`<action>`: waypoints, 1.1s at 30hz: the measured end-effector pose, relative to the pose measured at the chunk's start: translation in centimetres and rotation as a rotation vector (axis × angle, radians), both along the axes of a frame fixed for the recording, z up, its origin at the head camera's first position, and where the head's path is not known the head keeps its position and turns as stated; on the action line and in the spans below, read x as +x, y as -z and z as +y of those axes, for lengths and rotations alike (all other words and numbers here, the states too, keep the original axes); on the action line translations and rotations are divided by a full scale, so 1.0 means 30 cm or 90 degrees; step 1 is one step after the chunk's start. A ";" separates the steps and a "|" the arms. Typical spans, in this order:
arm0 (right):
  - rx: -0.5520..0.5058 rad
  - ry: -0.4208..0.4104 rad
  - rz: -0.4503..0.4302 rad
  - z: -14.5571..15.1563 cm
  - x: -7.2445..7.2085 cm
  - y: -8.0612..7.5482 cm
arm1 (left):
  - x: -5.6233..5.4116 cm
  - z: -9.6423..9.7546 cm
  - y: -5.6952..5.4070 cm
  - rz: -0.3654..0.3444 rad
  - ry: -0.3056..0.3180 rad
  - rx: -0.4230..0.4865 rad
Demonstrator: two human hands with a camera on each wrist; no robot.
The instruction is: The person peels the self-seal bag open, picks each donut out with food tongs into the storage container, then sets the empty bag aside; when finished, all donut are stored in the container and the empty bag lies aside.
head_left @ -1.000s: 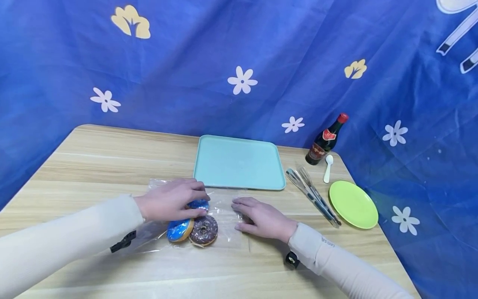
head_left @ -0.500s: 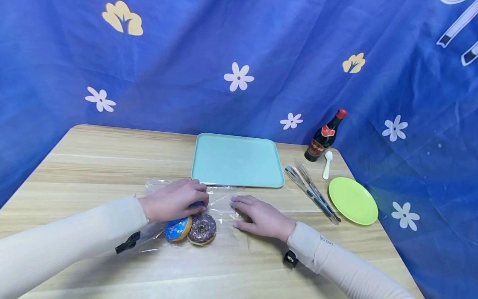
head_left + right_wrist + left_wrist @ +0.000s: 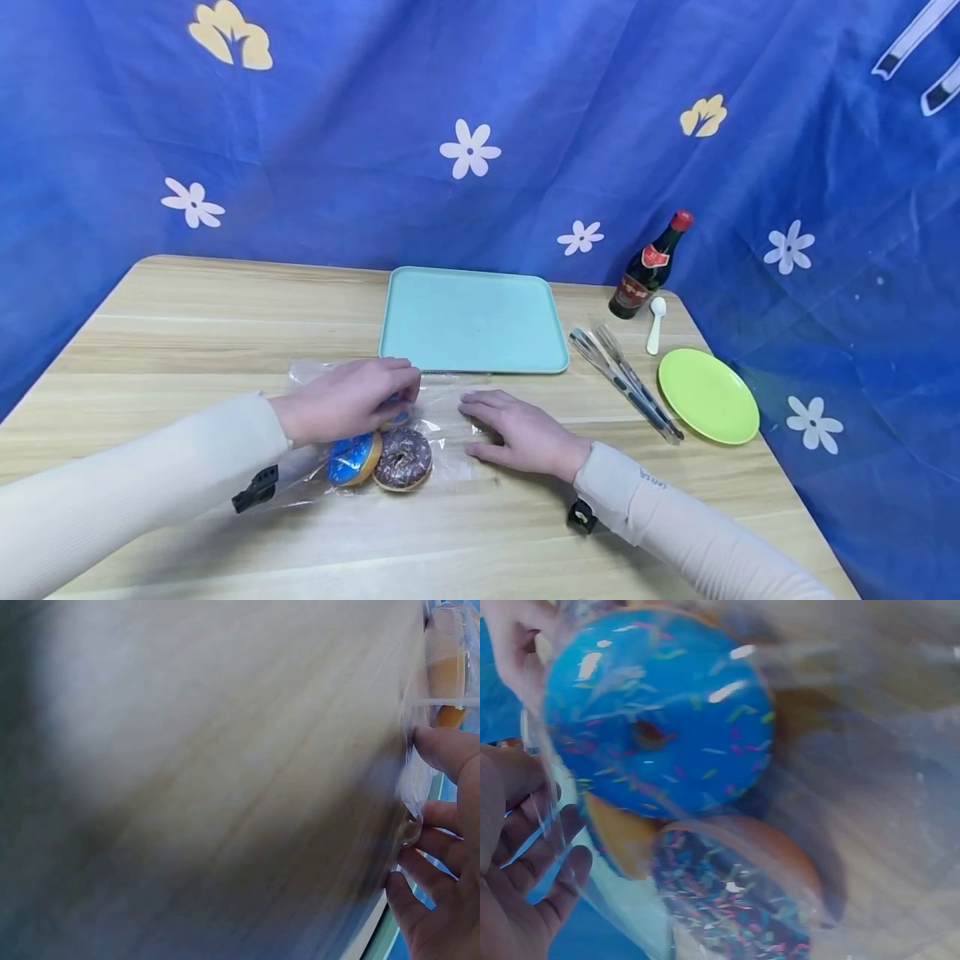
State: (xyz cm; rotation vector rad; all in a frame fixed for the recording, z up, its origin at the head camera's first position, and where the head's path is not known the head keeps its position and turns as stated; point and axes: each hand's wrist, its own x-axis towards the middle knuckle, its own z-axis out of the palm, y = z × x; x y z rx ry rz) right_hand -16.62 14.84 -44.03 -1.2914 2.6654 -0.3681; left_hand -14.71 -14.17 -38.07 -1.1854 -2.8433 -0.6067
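A clear plastic bag (image 3: 442,417) lies in front of me with three doughnuts in it. One blue-iced doughnut (image 3: 349,460) leans beside a chocolate one (image 3: 405,475) with sprinkles. My left hand (image 3: 345,402) reaches over the bag, its fingers curled at a second blue doughnut (image 3: 397,418), which they mostly hide. In the left wrist view clear film crosses these fingers (image 3: 570,866). At the bag's right side, my right hand (image 3: 521,432) rests with thumb and fingers apart. The right wrist view shows its thumb (image 3: 442,746) and fingertips touching the film.
A turquoise tray (image 3: 472,321) lies just behind the bag. To the right are tongs (image 3: 615,375), a whisk-like utensil (image 3: 633,375), a green plate (image 3: 708,396), a white spoon (image 3: 656,325) and a dark bottle (image 3: 647,271). A blue curtain (image 3: 337,125) hangs behind the table.
The left hand's fingers and thumb have drawn in around the rear blue doughnut, from a flatter pose over it. The right hand stays where it was. The head view has shifted slightly.
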 end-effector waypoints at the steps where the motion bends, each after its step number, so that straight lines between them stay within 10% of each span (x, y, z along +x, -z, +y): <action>1: 0.001 -0.001 0.001 0.000 -0.001 -0.001 | 0.003 0.001 -0.008 -0.003 -0.005 -0.001; 17: -0.002 0.006 -0.008 -0.004 0.003 -0.011 | 0.026 0.033 -0.065 0.029 -0.032 0.004; 33: -0.001 0.005 -0.026 -0.004 0.000 -0.011 | 0.022 0.049 -0.097 -0.075 -0.075 0.072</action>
